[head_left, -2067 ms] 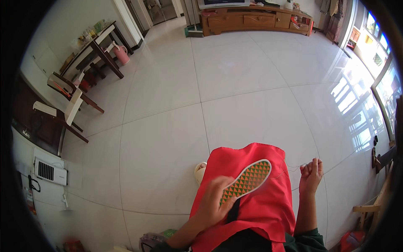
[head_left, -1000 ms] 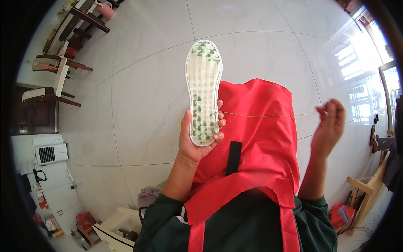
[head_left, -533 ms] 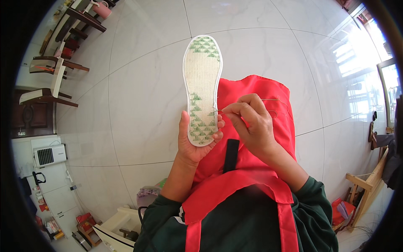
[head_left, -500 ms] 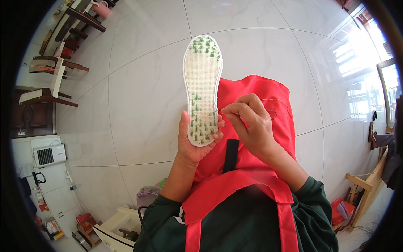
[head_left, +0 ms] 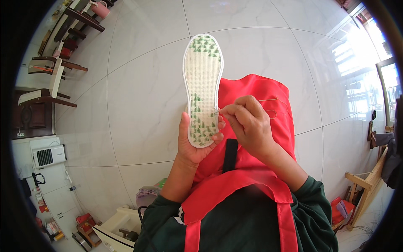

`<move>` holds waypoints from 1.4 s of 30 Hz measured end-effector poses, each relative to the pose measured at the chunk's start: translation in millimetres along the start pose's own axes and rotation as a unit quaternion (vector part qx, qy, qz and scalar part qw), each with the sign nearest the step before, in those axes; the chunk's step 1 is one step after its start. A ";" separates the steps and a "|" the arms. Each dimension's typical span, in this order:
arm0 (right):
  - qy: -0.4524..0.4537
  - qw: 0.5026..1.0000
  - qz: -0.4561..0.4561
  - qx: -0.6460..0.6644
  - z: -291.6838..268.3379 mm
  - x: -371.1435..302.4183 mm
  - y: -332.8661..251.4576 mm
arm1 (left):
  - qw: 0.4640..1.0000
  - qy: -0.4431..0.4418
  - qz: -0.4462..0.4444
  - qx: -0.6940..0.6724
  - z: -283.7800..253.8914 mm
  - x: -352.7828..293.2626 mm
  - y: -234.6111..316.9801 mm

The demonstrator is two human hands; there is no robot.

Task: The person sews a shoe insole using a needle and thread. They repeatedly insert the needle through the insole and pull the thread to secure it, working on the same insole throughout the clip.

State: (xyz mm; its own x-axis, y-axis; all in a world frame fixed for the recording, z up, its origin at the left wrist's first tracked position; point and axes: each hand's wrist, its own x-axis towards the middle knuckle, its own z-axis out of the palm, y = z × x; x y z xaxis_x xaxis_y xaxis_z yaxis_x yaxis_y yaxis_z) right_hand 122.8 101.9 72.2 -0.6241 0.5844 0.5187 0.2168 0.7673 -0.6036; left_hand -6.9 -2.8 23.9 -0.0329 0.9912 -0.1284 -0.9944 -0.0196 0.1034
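Observation:
A cream insole (head_left: 203,77) with a white bound edge stands lengthwise above my lap, green stitched triangles at its toe and heel ends. My left hand (head_left: 194,140) grips it by the heel, thumb along the left edge and fingertips curled round the right. My right hand (head_left: 250,122) pinches a thin needle (head_left: 218,112) at the insole's right edge, beside a green motif; most of the needle is hidden by the fingers. A loose thread (head_left: 270,100) trails over the red apron (head_left: 273,90) to the right of this hand.
Pale floor tiles (head_left: 147,92) surround me. Dark wooden chairs (head_left: 50,97) stand at the far left, a white fan-like appliance (head_left: 49,156) below them. A cream drawer unit (head_left: 115,231) is near my left elbow, a wooden frame (head_left: 369,185) at the right.
My right hand has shifted slightly left, bringing its fingertips closer to the insole's edge, so less of the needle shows. My left hand keeps hold of the insole.

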 end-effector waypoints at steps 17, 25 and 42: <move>-0.014 0.998 -0.045 -0.043 -1.2 -2.5 1.7 | 0.999 0.016 0.013 0.046 1.5 0.8 -2.6; -0.002 0.999 -0.025 -0.038 6.6 -11.8 5.6 | 0.956 0.080 0.084 0.271 0.6 -1.7 -12.7; -0.009 0.829 0.385 0.407 16.3 -38.8 33.7 | 0.926 0.128 0.041 0.352 0.3 7.9 -21.9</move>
State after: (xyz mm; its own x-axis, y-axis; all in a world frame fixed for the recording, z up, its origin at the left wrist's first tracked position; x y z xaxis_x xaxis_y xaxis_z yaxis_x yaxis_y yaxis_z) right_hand 142.1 100.8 21.8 -0.5481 0.8086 -0.2138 -0.0174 -0.2666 -0.9637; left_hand 14.6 5.5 20.9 -0.2175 0.9245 -0.3129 -0.6794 0.0868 0.7286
